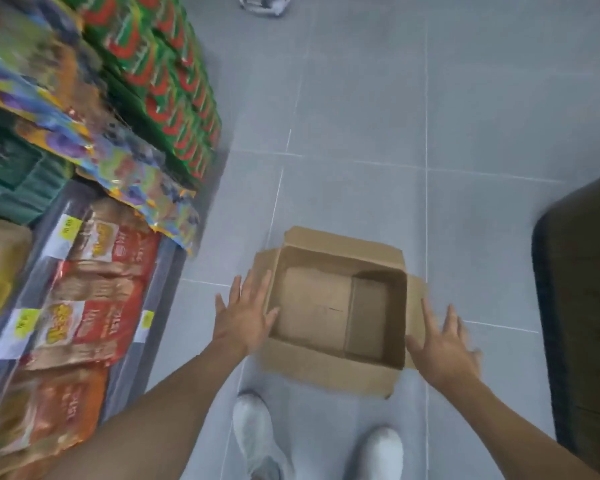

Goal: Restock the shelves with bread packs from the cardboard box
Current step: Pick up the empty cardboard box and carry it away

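Cardboard box point(336, 313) sits open on the floor point(361, 116), interior bare. Both arms extended downward; left hand point(245, 317) and right hand point(442, 344) flank it, fingers spread, gripping nothing. Bread packs point(94, 292) lie on the shelf at left.

Grey floor tiles point(361, 98) are seen right across, crossed by pale grout lines. White shoes point(253, 434) are planted at the bottom edge. Green-and-red packets point(167, 74) are stacked upper left, colourful bags point(129, 174) laid just below. A dark bulk point(582, 306) is cut off at right.
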`<state>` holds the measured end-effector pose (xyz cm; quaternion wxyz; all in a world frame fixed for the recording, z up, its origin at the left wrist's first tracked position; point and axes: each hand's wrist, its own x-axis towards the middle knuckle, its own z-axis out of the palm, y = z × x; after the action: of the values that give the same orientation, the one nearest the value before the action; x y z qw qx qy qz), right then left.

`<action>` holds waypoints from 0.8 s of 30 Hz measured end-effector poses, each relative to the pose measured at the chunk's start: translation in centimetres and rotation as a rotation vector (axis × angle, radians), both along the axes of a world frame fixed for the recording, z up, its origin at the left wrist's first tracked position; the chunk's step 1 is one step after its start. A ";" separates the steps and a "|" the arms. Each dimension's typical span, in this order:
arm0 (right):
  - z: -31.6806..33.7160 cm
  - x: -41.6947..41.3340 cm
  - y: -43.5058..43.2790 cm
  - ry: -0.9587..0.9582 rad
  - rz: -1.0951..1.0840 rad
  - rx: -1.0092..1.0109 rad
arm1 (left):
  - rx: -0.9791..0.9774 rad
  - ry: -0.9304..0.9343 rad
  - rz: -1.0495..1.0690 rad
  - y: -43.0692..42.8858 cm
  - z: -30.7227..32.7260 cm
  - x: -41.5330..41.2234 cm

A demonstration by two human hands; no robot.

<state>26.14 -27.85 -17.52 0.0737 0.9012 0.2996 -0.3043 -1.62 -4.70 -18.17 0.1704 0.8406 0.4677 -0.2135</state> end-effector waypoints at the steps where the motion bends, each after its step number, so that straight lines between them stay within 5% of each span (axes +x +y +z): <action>1: -2.4 0.2 0.0 0.006 -0.027 -0.005 | -0.012 0.010 -0.004 0.5 -2.7 0.2; 8: -16.2 1.0 0.6 0.016 -0.180 0.053 | -0.065 0.031 0.016 2.2 -18.2 0.3; 12: -21.0 0.9 0.8 0.028 -0.252 0.099 | -0.088 -0.117 0.108 2.4 -23.2 0.2; 24: -22.1 0.8 0.9 -0.040 -0.179 0.101 | -0.023 -0.281 0.131 2.2 -23.3 0.3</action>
<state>26.91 -26.93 -39.65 0.0066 0.9328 0.2313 -0.2762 -1.36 -2.49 -41.43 0.2572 0.8280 0.4905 -0.0877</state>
